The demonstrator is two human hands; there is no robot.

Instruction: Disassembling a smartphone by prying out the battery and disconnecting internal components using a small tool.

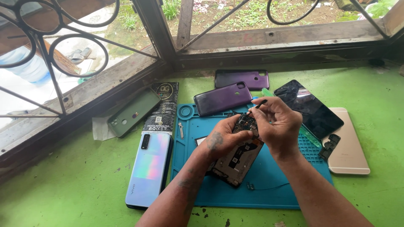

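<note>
An opened phone [237, 157] with its circuit board showing lies tilted over a blue repair mat [273, 185]. My left hand [223, 138] grips the phone's upper end from the left. My right hand [275, 124] hovers over the top of the phone and pinches a thin black tool [257, 105] between thumb and fingers, its tip pointing up and to the right.
A purple back cover [223, 98] and a darker one [242, 78] lie at the mat's far edge. An iridescent phone [149, 168], a black packet [162, 107] and a green case [132, 112] sit left. A black screen [313, 108], a gold phone [349, 151] and a small black part [329, 146] lie right. A barred window stands behind.
</note>
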